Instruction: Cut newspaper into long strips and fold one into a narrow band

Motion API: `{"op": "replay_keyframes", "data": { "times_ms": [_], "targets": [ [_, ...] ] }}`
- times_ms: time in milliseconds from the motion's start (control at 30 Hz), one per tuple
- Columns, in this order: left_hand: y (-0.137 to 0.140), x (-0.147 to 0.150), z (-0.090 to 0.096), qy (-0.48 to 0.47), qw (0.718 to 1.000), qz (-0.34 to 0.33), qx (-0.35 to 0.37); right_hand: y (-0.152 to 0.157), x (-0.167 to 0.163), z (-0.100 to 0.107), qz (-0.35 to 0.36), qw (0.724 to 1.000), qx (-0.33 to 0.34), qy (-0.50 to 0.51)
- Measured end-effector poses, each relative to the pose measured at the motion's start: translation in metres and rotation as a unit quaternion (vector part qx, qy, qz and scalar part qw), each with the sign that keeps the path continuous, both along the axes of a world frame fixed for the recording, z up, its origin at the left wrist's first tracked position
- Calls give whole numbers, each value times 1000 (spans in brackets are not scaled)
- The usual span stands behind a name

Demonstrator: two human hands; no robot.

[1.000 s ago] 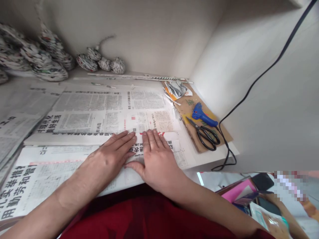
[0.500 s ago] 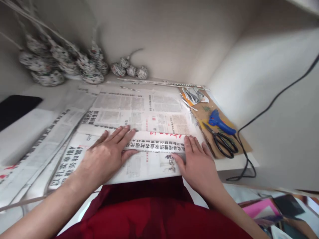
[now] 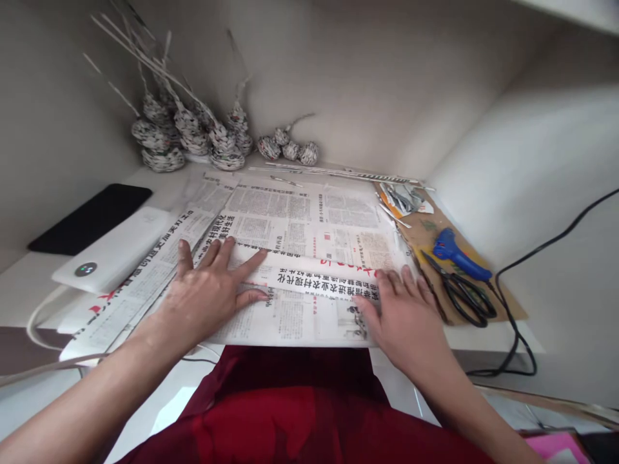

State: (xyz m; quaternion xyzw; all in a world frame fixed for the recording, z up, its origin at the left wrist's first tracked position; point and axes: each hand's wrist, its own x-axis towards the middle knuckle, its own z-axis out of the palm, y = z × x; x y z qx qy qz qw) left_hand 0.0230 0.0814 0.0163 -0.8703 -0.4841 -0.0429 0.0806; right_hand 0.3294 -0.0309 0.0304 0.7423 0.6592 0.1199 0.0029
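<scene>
A newspaper sheet (image 3: 271, 206) lies on the table with its near part folded over into a long strip (image 3: 314, 277), printed with large black characters and red writing. Flat on the left end of this strip rests my left hand (image 3: 203, 290), its fingers spread and nothing held in it. My right hand (image 3: 411, 316) presses the strip's right end, palm down, fingers stretched out and the thumb apart. More newspaper (image 3: 159, 258) lies to the left, partly under my left hand and forearm.
At the left are a white power bank (image 3: 116, 245) and a black phone-like slab (image 3: 91, 216). Woven paper gourd shapes (image 3: 225, 151), small paper balls (image 3: 290, 151) and thin paper sticks (image 3: 338, 173) line the back. A blue glue gun (image 3: 459, 258) and black scissors (image 3: 464, 296) lie on cardboard (image 3: 503, 312) at right.
The view has swung left, bringing the power bank into sight. My left hand has shifted left along the strip and its fingers have spread wider. My right hand stays on the strip's right end.
</scene>
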Motion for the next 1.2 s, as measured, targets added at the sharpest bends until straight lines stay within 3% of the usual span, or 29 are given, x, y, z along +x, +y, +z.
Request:
{"op": "replay_keyframes", "data": {
  "times_ms": [133,267,367,467,600,800,1033,1200],
  "targets": [
    [2,5,-6,-62,996,-68,-15,24,-43,2,108,986,-62,108],
    [5,2,-18,-119,984,-131,-15,50,-94,-1,224,955,-61,186],
    [7,-1,-22,-129,981,-141,-16,60,-110,-4,249,947,-36,198],
    [10,-2,-23,-140,977,-159,-11,55,-100,-7,202,960,-30,191],
    [11,1,-19,-140,978,-151,-28,30,-62,-7,127,978,-20,163],
    [6,1,-9,-86,996,-29,-15,-6,-11,-11,48,993,-20,104],
    [0,-1,-1,-64,997,33,-8,-19,12,-26,38,998,23,54],
    [-1,3,-4,-84,996,-23,19,-21,15,-26,53,997,23,41]
  ]
}}
